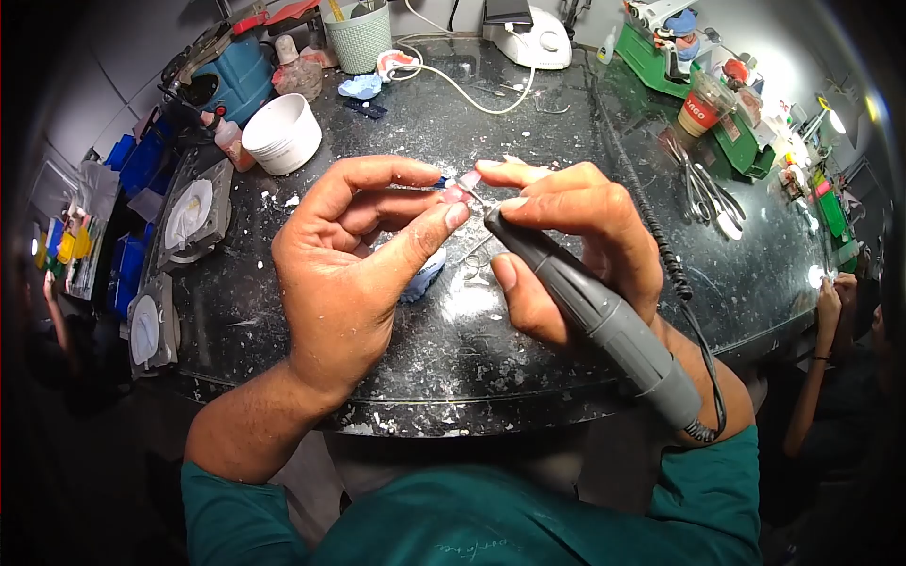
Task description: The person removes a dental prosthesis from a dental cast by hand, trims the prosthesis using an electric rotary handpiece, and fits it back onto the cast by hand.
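Observation:
Between thumb and fingers, my left hand [354, 231] pinches a small pink piece [456, 194] over the middle of the black table. My right hand [590, 231] is wrapped round a dark grey rotary handpiece [604, 325], whose thin metal tip points up and left at the pink piece. The index fingertip of my right hand is close to the piece's upper edge. A coiled black cord [661, 236] runs from the handpiece's rear end up the right side. Beneath my hands lies a blue moulded object [425, 275], partly hidden by my left hand.
On the speckled black table [453, 363] are a white tub [282, 135], a red-labelled cup [703, 106], metal tools [703, 193] and a white control box [538, 40]. Green trays stand at right. A co-worker's hands [832, 300] show at the far right.

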Demonstrator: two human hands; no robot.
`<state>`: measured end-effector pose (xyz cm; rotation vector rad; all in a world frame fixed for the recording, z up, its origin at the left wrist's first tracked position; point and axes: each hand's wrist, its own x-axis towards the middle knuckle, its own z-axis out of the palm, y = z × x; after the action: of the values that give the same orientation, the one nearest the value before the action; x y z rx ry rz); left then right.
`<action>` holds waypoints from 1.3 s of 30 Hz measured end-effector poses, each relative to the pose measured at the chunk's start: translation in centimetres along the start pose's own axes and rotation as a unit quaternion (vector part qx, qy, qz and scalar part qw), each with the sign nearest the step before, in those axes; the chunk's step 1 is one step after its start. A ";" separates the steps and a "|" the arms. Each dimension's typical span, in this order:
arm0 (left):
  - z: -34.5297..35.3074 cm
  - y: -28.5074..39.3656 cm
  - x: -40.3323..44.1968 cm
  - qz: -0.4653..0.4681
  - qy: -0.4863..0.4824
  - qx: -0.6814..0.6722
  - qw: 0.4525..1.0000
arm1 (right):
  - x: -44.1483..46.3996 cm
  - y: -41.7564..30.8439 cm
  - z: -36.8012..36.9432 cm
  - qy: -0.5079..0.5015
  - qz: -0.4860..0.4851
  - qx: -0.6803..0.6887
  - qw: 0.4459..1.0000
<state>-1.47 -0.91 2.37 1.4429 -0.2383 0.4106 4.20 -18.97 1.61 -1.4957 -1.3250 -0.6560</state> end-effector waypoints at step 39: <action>0.1 0.1 0.0 0.007 -0.001 -0.002 1.000 | -0.1 -0.4 0.1 0.014 0.037 0.023 0.999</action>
<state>-1.53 -0.97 2.46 1.4391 -0.2495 0.4200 3.78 -18.99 1.64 -1.4864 -1.2493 -0.5922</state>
